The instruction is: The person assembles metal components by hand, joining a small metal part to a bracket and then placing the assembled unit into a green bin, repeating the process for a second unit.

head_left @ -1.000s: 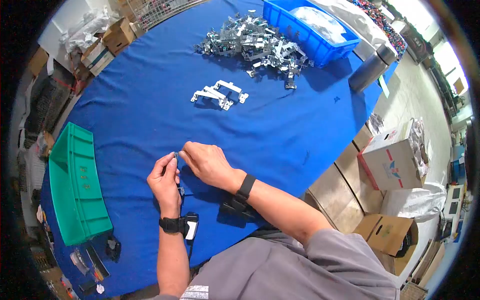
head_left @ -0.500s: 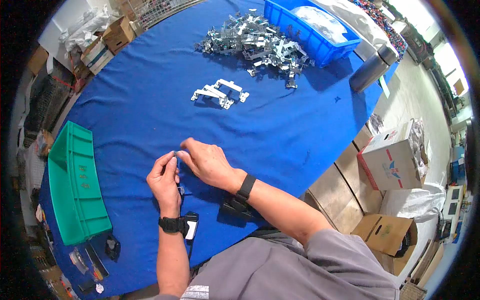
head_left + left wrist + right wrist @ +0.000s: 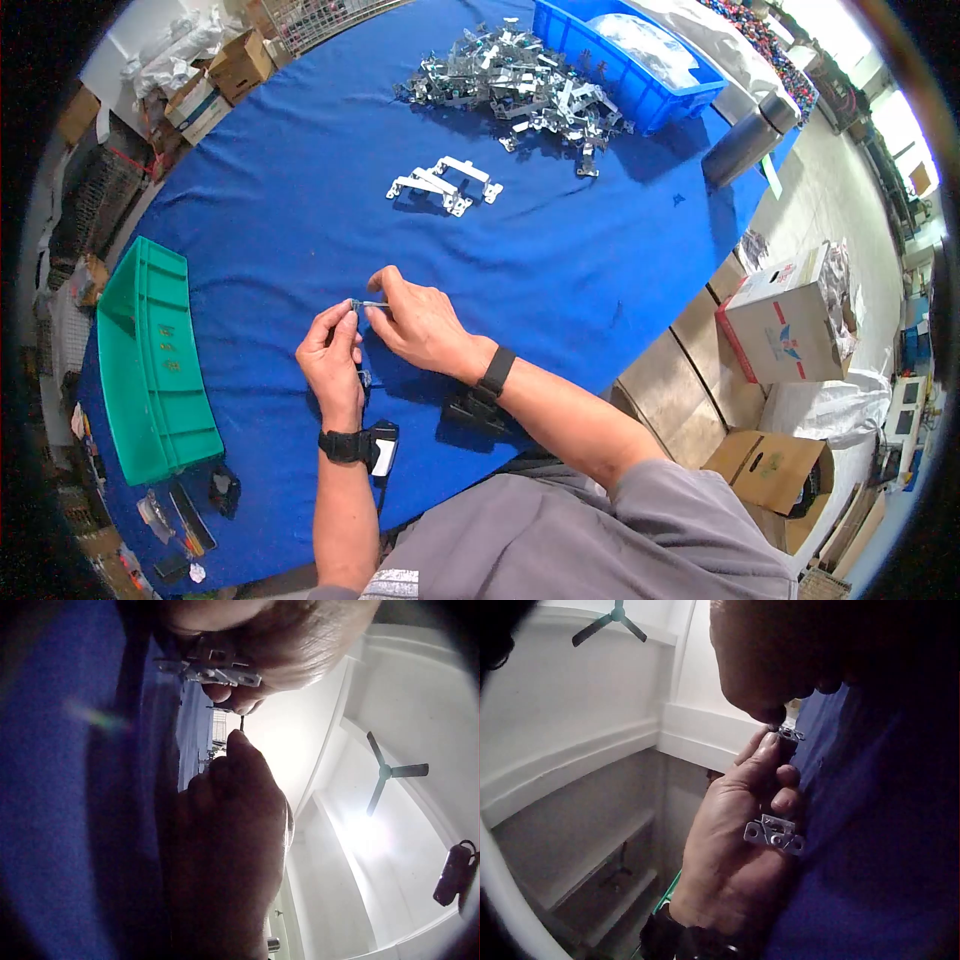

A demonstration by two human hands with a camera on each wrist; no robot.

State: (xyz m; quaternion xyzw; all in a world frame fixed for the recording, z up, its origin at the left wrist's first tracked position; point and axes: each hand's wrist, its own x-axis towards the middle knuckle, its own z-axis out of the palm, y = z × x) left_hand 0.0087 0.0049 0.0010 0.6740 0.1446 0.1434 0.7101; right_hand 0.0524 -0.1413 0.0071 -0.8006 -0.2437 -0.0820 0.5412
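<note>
My left hand (image 3: 332,362) grips a metal bracket (image 3: 776,834). In the right wrist view its holed end plate sticks out by the palm, and its other end (image 3: 787,735) shows at the thumb and fingertips; the middle is hidden in the fingers. Close against the left fingertips, my right hand (image 3: 428,325) pinches a thin, rod-like piece (image 3: 373,304) that reaches to the bracket's far end. Its kind cannot be told. In the left wrist view the right hand (image 3: 232,817) is a dark shape below the bracket's end plate (image 3: 214,673).
Several white brackets (image 3: 440,186) lie on the blue cloth (image 3: 560,250) ahead. Behind them is a heap of metal brackets (image 3: 510,85) beside a blue bin (image 3: 650,95) and a steel flask (image 3: 750,140). A green bin (image 3: 165,365) stands at left; cartons (image 3: 790,315) sit on the floor at right.
The right hand has shifted slightly away from the left fingertips, its index finger raised, and the thin piece now shows between the hands. The left hand keeps its grip on the bracket.
</note>
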